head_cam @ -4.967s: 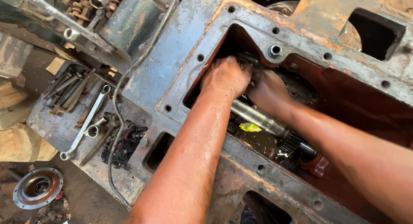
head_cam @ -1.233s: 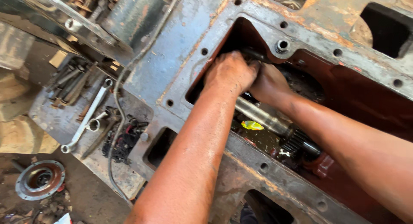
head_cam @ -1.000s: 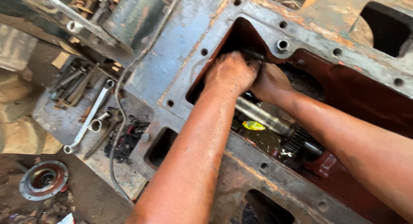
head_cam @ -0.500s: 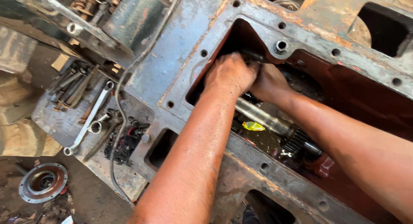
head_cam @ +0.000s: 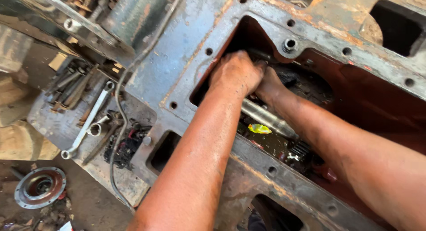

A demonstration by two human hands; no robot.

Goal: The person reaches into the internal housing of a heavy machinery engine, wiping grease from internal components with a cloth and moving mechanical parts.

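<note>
Your fingers are hidden: both your left hand and right hand reach inside the rusty housing, above the steel shaft; their grip I cannot tell.

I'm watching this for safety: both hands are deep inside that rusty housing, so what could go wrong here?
The left hand and right hand are crowded against the housing rim; a slip could scrape knuckles. Everything looks oily, so grip on the steel shaft may fail. The gear teeth nearby could pinch fingers.

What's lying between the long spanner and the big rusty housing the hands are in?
In the head view, a thin cable runs between the spanner and the housing.
</note>
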